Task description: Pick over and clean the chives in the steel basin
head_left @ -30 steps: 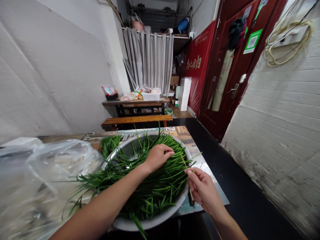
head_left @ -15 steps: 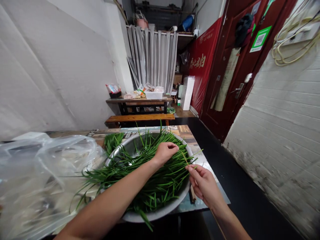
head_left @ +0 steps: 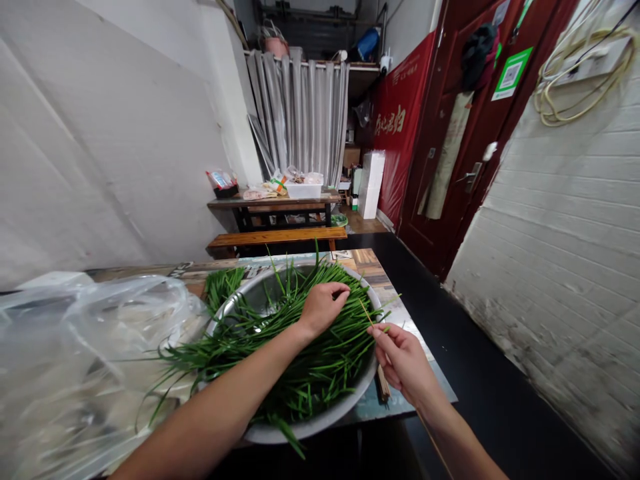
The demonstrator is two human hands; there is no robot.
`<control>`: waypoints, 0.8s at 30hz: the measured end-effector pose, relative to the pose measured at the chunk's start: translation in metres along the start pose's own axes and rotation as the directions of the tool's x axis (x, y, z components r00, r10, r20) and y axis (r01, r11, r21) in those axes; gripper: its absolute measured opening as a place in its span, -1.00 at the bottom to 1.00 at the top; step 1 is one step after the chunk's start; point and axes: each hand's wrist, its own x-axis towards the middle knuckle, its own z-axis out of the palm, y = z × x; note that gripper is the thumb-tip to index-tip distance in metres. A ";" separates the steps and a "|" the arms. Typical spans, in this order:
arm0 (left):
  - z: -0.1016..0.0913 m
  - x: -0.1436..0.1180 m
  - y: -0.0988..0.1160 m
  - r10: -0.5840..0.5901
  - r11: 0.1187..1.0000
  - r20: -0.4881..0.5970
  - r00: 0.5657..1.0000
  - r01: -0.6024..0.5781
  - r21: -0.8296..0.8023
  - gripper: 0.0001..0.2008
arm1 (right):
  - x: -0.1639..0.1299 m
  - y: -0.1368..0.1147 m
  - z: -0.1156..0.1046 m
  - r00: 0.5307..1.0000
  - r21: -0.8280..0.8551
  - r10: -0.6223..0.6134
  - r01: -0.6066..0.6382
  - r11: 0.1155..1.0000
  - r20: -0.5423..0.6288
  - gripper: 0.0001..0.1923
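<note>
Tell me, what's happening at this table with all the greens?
A person is working over a metal basin heaped with long green chives. The left hand rests on the pile, fingers curled among the leaves. The right hand pinches one thin yellowish stalk at the basin's right edge. A clear plastic bag lies on the table to the left.

The light was even and soft and seemed to come from above; no strong shadows were visible. The white wall (head_left: 100, 147) on the left looked bright, almost washed out. The far shelf (head_left: 320, 33) above the grey curtain (head_left: 300, 120) stayed dim. The wide lens bent lines near the edges, and the brick wall (head_left: 565, 267) at right was smeared. The plastic bag (head_left: 75, 373) looked blurred, with pale glare.
</note>
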 end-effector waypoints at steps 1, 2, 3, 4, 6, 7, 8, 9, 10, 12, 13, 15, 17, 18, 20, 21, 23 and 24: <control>0.001 0.001 -0.001 -0.026 1.000 0.010 1.000 0.027 -0.016 -0.80 | 0.000 0.000 0.000 1.000 0.001 0.000 0.000 1.000 0.001 -0.69; 0.002 0.002 -0.002 -0.063 0.997 0.023 0.998 0.064 -0.047 -0.80 | 0.000 0.001 -0.001 1.000 0.002 0.001 -0.001 1.000 0.002 -0.69; 0.003 0.003 -0.004 -0.099 0.991 0.032 0.995 0.101 -0.087 -0.80 | 0.000 0.001 -0.001 1.000 0.002 0.001 -0.001 1.000 0.001 -0.68; 0.003 0.004 -0.007 -0.121 0.985 0.034 0.992 0.124 -0.121 -0.79 | 0.000 0.001 -0.001 1.000 0.003 0.001 -0.001 1.000 0.001 -0.68; 0.003 0.006 -0.012 -0.112 0.987 0.004 0.994 0.111 -0.119 -0.78 | 0.000 0.001 -0.002 1.000 0.005 0.000 0.000 1.000 -0.003 -0.69; 0.002 0.007 -0.014 -0.088 0.994 -0.029 0.996 0.086 -0.070 -0.78 | -0.001 0.001 -0.003 1.000 0.005 0.000 0.000 1.000 -0.004 -0.69; 0.001 0.007 -0.015 -0.060 0.998 -0.065 0.996 0.060 0.000 -0.79 | -0.001 0.001 -0.003 1.000 0.006 0.000 0.000 1.000 -0.005 -0.69; -0.001 0.007 -0.017 -0.031 0.997 -0.097 0.995 0.038 0.074 -0.79 | -0.001 0.001 -0.003 1.000 0.007 0.000 0.000 1.000 -0.005 -0.69; -0.003 0.007 -0.017 -0.001 0.991 -0.124 0.992 0.018 0.134 -0.78 | -0.001 0.001 -0.003 1.000 0.008 0.000 0.000 1.000 -0.004 -0.69; -0.006 0.006 -0.018 0.077 0.979 -0.130 0.989 -0.050 0.198 -0.76 | -0.001 0.001 -0.004 1.000 0.010 -0.001 0.001 1.000 0.001 -0.70; -0.007 0.006 -0.017 0.123 0.973 -0.090 0.988 -0.102 0.207 -0.76 | -0.001 0.002 -0.004 1.000 0.012 -0.003 0.003 1.000 0.003 -0.70; -0.007 0.005 -0.017 0.200 0.953 0.051 0.979 -0.206 0.220 -0.80 | -0.001 0.002 -0.004 1.000 0.017 -0.009 0.009 1.000 0.004 -0.71; -0.004 0.004 -0.016 0.221 0.928 0.189 0.957 -0.266 0.262 -0.84 | -0.001 0.002 -0.005 1.000 0.021 -0.013 0.013 1.000 0.005 -0.71; -0.002 0.003 -0.017 0.214 0.914 0.224 0.951 -0.276 0.296 -0.86 | -0.002 0.002 -0.005 1.000 0.022 -0.013 0.013 1.000 0.005 -0.71; 0.002 0.002 -0.018 0.199 0.888 0.236 0.951 -0.277 0.367 -0.86 | -0.003 0.002 -0.005 1.000 0.021 -0.011 0.011 1.000 0.005 -0.71; 0.004 0.002 -0.020 0.190 0.880 0.231 0.954 -0.270 0.391 -0.86 | -0.003 0.002 -0.005 1.000 0.021 -0.011 0.011 1.000 0.004 -0.71; 0.008 0.001 -0.022 0.164 0.872 0.215 0.963 -0.243 0.424 -0.86 | -0.003 0.003 -0.005 1.000 0.022 -0.010 0.010 1.000 0.002 -0.72; 0.009 0.001 -0.024 0.147 0.871 0.205 0.968 -0.225 0.437 -0.86 | -0.003 0.003 -0.005 1.000 0.024 -0.009 0.009 1.000 0.003 -0.72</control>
